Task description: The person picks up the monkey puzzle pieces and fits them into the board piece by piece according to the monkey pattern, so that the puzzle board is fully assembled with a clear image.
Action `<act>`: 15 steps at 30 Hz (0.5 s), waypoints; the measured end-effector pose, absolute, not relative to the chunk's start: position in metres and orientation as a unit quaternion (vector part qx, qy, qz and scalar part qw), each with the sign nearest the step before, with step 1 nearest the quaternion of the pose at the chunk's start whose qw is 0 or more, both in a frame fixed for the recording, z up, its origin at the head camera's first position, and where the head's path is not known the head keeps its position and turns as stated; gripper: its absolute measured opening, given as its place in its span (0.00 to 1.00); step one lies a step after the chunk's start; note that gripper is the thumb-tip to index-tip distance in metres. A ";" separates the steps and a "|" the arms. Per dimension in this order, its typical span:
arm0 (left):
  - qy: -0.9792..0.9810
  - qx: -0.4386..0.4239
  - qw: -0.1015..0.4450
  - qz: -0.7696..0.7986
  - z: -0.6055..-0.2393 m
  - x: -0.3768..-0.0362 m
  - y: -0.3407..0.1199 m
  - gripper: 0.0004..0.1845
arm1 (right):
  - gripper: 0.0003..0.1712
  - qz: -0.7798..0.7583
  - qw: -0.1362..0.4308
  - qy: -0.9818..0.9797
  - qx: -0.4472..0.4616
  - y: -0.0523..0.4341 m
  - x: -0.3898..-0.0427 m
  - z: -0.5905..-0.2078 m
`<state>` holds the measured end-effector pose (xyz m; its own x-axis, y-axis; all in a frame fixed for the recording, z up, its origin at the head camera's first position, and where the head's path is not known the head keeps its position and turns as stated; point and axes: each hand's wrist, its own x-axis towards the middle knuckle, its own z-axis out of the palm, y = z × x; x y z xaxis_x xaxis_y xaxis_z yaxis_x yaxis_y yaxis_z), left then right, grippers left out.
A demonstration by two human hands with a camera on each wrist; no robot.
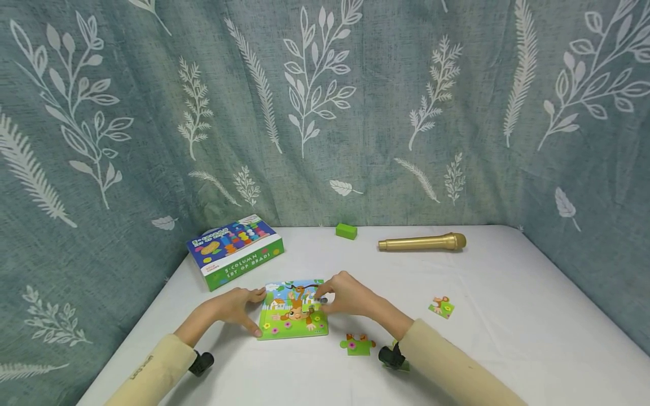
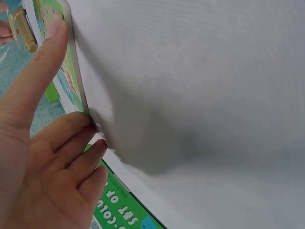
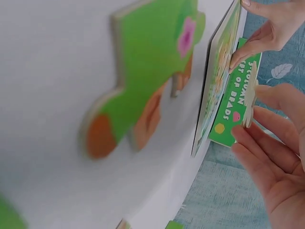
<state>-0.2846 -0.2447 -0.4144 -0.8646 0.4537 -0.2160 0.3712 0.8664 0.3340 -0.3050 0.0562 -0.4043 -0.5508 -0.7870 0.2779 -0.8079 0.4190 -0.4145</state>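
**Monkey puzzle partly filled, loose pieces waiting**

Two cream sleeves are seen nearest in the head view, and beyond them both hands are placed at the puzzle board [image 1: 293, 310], which lies flat on the white table [image 1: 508, 338]. The left hand [image 1: 235, 307] is spread against the board's left edge, with fingers straight. The right hand [image 1: 347, 296] is held over the board's right side, and a small piece [image 1: 322, 300] seems to be pinched in its fingertips. Much of the monkey picture is already filled, as far as can be judged. Two loose pieces are left on the table: one [image 1: 358, 344] just beside the right forearm, and another [image 1: 441, 307] further right. At the back, a bead set box [image 1: 235, 251], a green block [image 1: 346, 230] and a gold microphone [image 1: 422, 242] are seen.

From the left wrist view, the left thumb [image 2: 38, 67] is laid straight along the board's edge [image 2: 76, 71] and the other fingers touch its corner.

From the right wrist view, the loose green piece [image 3: 143, 81] is shown close and blurred. The right fingers [image 3: 267, 143] are curled round a pale piece [image 3: 251, 90] near the board [image 3: 219, 81].
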 end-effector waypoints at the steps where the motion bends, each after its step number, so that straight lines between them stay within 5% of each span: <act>1: 0.955 0.217 0.145 0.142 -0.414 -0.284 -0.245 0.52 | 0.10 0.252 0.024 -0.841 0.478 0.054 -0.305 -0.404; 15: 0.955 0.224 0.143 0.133 -0.414 -0.285 -0.246 0.53 | 0.10 0.257 0.009 -0.827 0.501 0.024 -0.311 -0.411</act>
